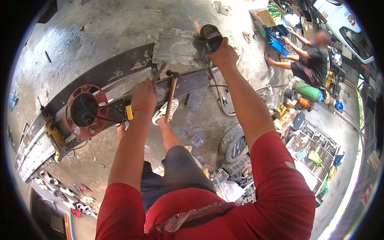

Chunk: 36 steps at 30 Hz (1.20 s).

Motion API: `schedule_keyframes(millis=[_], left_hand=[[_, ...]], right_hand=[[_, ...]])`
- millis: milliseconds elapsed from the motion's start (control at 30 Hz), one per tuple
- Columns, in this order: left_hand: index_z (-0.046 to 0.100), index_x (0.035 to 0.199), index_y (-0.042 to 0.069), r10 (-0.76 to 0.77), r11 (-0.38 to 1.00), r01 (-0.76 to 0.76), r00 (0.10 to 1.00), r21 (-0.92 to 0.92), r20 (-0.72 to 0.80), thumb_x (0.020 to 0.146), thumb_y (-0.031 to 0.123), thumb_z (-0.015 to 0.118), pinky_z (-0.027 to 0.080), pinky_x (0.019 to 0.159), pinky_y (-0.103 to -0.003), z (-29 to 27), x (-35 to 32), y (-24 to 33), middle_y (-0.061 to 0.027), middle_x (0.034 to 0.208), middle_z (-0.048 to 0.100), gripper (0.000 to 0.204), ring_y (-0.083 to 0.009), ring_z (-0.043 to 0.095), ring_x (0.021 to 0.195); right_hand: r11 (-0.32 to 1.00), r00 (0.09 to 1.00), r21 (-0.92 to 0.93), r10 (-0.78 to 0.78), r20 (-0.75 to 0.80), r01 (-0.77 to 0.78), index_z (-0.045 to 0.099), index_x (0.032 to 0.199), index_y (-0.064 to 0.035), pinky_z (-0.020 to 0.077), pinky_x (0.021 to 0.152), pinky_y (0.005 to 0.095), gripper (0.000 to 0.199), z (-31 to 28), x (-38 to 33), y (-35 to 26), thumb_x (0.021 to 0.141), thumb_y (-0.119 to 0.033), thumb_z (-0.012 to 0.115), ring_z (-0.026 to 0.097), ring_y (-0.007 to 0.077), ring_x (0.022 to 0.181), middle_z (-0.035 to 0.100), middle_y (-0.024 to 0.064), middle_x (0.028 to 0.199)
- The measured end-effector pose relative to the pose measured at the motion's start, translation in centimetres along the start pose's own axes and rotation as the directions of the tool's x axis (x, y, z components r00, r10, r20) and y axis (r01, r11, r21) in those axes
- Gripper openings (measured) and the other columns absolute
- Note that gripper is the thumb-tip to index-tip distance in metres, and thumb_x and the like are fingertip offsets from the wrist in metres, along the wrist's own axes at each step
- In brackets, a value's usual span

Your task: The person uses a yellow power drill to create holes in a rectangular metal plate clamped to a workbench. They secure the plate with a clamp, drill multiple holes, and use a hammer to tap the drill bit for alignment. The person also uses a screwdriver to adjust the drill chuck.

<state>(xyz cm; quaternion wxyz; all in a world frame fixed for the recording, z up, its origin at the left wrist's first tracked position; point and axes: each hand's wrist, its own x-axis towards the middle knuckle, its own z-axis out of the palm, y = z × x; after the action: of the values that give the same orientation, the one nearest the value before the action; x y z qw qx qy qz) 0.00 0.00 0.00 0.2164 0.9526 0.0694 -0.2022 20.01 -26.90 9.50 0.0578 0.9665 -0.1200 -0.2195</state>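
Note:
My right hand (224, 55) is closed round a dark angle grinder (211, 37). The grinder is at the right end of a grey metal plate (172, 46), and orange sparks (194, 24) fly up beside it. Closed round a thin, brownish bar (161, 72), my left hand (144, 95) is just below the plate's lower left corner. The plate lies across a long, curved metal beam (128, 66). Next to my left hand, a hammer (171, 94) with a wooden handle rests against the beam's near edge.
A red cable reel (74, 102) and a yellow-black power drill (54, 132) lie on the beam's left part. Another person (314, 60) sits at the upper right near a blue metal piece (277, 42). A green gas cylinder (307, 91), a tyre (232, 144) and wire racks (308, 140) stand right.

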Motion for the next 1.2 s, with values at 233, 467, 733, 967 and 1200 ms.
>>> schedule_keyframes(millis=[233, 467, 733, 967, 1200], left_hand=[[0.055, 0.111, 0.006, 0.037, 0.999, -0.036, 0.997, 0.021, -0.073, 0.1, 0.03, 0.068, 0.061, 0.087, -0.048, -0.9, 1.5, -1.1, -0.0178, 0.109, 0.071, 0.029, -0.0385, 0.068, 0.108], [0.054, 0.109, 0.005, 0.03, 0.999, -0.028, 0.998, 0.023, -0.054, 0.101, 0.029, 0.067, 0.061, 0.086, -0.049, -0.7, 1.3, -1.4, -0.0182, 0.107, 0.071, 0.028, -0.0392, 0.068, 0.107], [0.055, 0.11, 0.005, 0.025, 1.0, -0.024, 0.998, 0.011, -0.057, 0.101, 0.029, 0.068, 0.061, 0.086, -0.049, -0.8, 1.0, -1.0, -0.0178, 0.106, 0.07, 0.028, -0.0385, 0.068, 0.107], [0.056, 0.11, 0.005, 0.022, 1.0, -0.022, 0.998, -0.001, -0.06, 0.101, 0.029, 0.067, 0.061, 0.086, -0.049, -0.7, 0.9, -0.8, -0.0181, 0.106, 0.07, 0.028, -0.0387, 0.068, 0.107], [0.056, 0.11, 0.005, 0.039, 0.999, -0.04, 0.996, -0.007, -0.075, 0.103, 0.03, 0.066, 0.061, 0.085, -0.048, -0.7, 0.8, -0.7, -0.0178, 0.105, 0.071, 0.028, -0.0387, 0.068, 0.107]], right_hand=[[0.998, 0.998, 0.055, 0.014, -0.059, -0.01, 0.048, 0.131, -0.0072, 0.0584, 0.093, 0.0518, 0.068, -0.1, 0.8, -1.5, 0.08, -0.036, 0.083, 0.074, 0.04, 0.111, 0.075, 0.0216, 0.115], [0.999, 0.997, 0.046, 0.002, -0.071, 0.001, 0.049, 0.131, -0.0072, 0.0583, 0.093, 0.052, 0.066, -0.1, 0.5, -2.2, 0.081, -0.035, 0.081, 0.074, 0.0401, 0.111, 0.075, 0.022, 0.116], [1.0, 0.998, 0.013, -0.005, -0.057, 0.005, 0.048, 0.131, -0.0061, 0.0583, 0.093, 0.0516, 0.066, 0.4, 0.5, -1.5, 0.081, -0.034, 0.08, 0.074, 0.0415, 0.11, 0.075, 0.0226, 0.116], [1.0, 0.998, 0.014, -0.022, -0.066, 0.023, 0.048, 0.13, -0.0053, 0.0584, 0.093, 0.0519, 0.066, 0.4, 0.5, -0.9, 0.08, -0.034, 0.08, 0.074, 0.0411, 0.109, 0.074, 0.0224, 0.115], [1.0, 0.996, 0.0, -0.024, -0.084, 0.024, 0.048, 0.132, -0.0063, 0.0585, 0.092, 0.0519, 0.066, 0.3, 0.8, -0.5, 0.082, -0.035, 0.08, 0.074, 0.0408, 0.11, 0.076, 0.0225, 0.113]])
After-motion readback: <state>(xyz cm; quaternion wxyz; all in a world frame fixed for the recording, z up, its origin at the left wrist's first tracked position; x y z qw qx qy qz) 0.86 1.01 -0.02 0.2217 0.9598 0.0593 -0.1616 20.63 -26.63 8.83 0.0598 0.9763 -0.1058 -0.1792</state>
